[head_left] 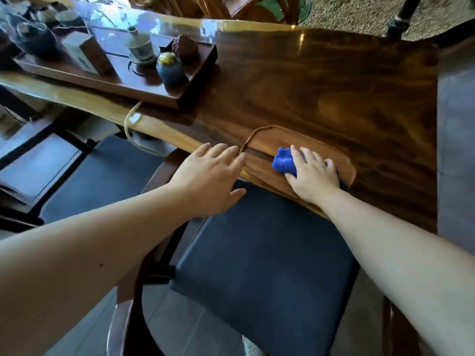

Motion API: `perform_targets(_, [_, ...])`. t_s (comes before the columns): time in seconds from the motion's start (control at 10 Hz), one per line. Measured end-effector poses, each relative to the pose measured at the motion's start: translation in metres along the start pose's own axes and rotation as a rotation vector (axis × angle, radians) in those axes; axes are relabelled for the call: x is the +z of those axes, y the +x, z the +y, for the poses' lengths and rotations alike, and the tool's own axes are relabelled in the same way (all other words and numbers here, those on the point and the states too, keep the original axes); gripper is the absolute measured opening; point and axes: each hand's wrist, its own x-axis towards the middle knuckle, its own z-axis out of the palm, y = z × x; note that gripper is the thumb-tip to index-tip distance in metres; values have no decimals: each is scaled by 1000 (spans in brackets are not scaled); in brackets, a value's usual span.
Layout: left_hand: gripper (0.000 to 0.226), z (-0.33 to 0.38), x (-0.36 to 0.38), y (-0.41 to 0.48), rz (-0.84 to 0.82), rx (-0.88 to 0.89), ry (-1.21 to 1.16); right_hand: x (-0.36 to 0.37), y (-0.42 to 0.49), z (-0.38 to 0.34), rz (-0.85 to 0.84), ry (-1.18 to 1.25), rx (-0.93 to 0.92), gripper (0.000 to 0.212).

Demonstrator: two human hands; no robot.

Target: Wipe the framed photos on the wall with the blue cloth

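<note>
The blue cloth [284, 161] lies bunched in a shallow wooden tray [264, 140] near the front edge of a dark wooden table [334, 86]. My right hand [312, 173] rests on top of the cloth, fingers curled over it. My left hand [209, 176] hovers just left of the tray with its fingers spread, holding nothing, its fingertips near the tray's left rim. No framed photos or wall appear in view.
A chair with a dark blue seat [262, 265] stands under my arms. At the back left a dark tea tray [115, 80] carries a lidded cup [138, 46], a blue jar [170, 68] and a box [84, 52]. A cord [128, 122] hangs off the table edge.
</note>
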Motion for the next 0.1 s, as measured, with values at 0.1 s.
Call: perform_targets(0.1, [77,-4,4,-6,-66,-44,37,-3,3,-5,-70,2,-1,87])
